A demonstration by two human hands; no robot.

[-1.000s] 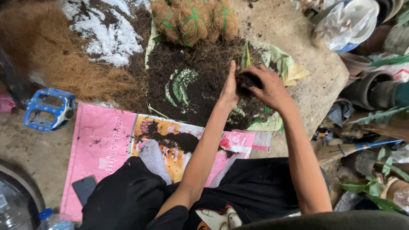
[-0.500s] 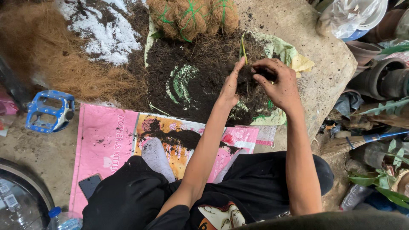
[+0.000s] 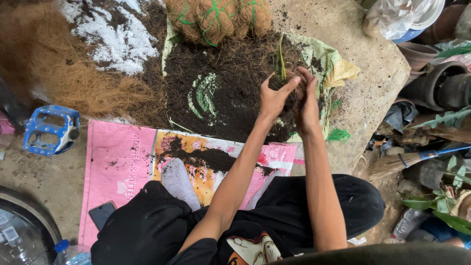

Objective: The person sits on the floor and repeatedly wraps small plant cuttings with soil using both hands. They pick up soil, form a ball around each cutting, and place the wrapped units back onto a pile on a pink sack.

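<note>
A heap of dark soil (image 3: 221, 98) lies on a green-and-white sack. Over its right side my left hand (image 3: 273, 98) and my right hand (image 3: 306, 100) are cupped together around a clump of soil and brown fibre (image 3: 294, 91). A thin green leaf blade (image 3: 282, 61) sticks up from that clump between my fingers. Both hands are raised a little above the heap, palms facing each other. Just beyond the soil sits a bundle of coir balls tied with green string (image 3: 218, 17).
I sit on a pink printed sack (image 3: 117, 162) with spilled soil and a dark phone (image 3: 102, 214) on it. Loose coir fibre (image 3: 64, 73) and a blue pedal (image 3: 49, 130) lie left. Pots (image 3: 436, 78), a broom (image 3: 407, 162), plastic bags and bottles crowd the right.
Both hands have come together and lifted slightly off the soil heap, now cupping the clump with the green leaf upright; the view has shifted a little.
</note>
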